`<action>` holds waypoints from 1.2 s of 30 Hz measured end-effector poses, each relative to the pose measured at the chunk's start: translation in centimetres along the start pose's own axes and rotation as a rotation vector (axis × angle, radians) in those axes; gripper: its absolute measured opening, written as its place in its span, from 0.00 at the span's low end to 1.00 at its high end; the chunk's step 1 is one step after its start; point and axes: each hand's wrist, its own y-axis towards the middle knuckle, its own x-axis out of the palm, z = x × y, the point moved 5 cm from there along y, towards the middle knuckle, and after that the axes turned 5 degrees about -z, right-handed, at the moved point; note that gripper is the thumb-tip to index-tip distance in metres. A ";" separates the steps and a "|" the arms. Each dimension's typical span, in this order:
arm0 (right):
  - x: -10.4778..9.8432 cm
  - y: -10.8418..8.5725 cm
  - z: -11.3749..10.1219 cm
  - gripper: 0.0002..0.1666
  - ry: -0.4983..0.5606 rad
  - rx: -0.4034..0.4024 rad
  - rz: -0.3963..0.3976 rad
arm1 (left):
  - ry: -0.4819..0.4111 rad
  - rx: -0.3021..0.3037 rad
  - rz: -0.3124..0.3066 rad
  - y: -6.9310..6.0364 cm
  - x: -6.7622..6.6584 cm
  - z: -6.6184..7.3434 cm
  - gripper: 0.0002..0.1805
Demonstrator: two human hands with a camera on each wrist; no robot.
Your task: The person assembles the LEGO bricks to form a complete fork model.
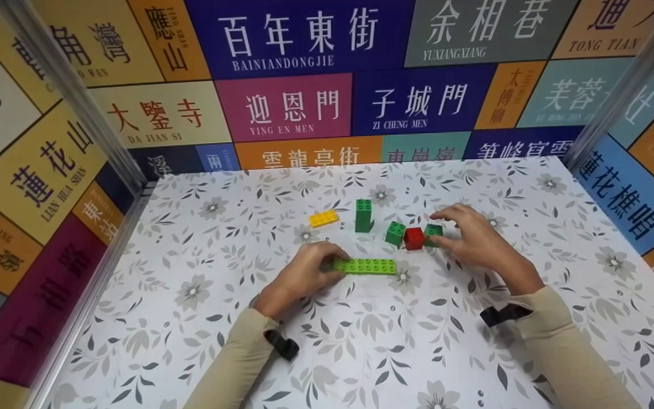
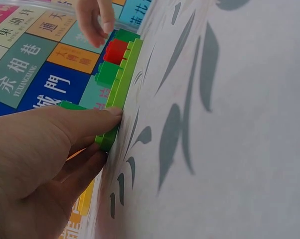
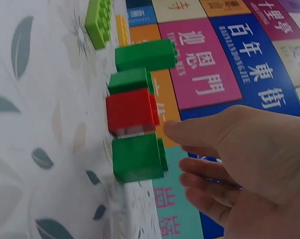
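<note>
My left hand point(image 1: 304, 271) point(image 2: 40, 154) pinches the left end of a long light green brick point(image 1: 368, 267) point(image 2: 124, 82) lying flat, thumb on the near side. At the right, my right hand point(image 1: 477, 241) point(image 3: 249, 159) is held beside a small green brick point(image 1: 434, 230) point(image 3: 137, 158), thumb and fingers apart; the right wrist view shows a gap between them and the brick. A red brick point(image 1: 414, 238) point(image 3: 130, 112) stands between that green brick and another green one point(image 1: 395, 232) point(image 3: 129, 80).
Behind the light green brick, a tall green block point(image 1: 363, 218) point(image 3: 145, 55) stands upright. To its left a flat yellow brick point(image 1: 323, 218) lies on the flower-patterned table point(image 1: 327, 352). Panels with printed characters point(image 1: 284, 108) rise behind and at both sides.
</note>
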 end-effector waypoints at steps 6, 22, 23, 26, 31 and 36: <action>0.4 -0.1 1.2 0.30 -0.001 0.037 -0.049 | -0.007 -0.012 -0.011 0.0 0.0 0.0 0.17; 0.6 0.1 1.6 0.25 0.080 0.028 -0.016 | -0.014 -0.026 -0.008 0.0 0.0 0.0 0.18; 0.5 0.1 1.5 0.25 0.080 0.021 0.005 | -0.015 -0.022 -0.007 0.0 0.0 0.0 0.18; 0.1 0.2 1.0 0.25 0.075 -0.012 0.063 | -0.014 -0.012 -0.002 0.0 0.0 -0.1 0.17; -0.4 0.2 0.1 0.25 0.068 -0.032 0.128 | -0.016 0.011 0.004 0.0 0.0 0.1 0.16; -0.8 0.0 -0.7 0.26 0.058 -0.056 0.192 | -0.011 0.008 0.003 0.0 0.1 0.0 0.16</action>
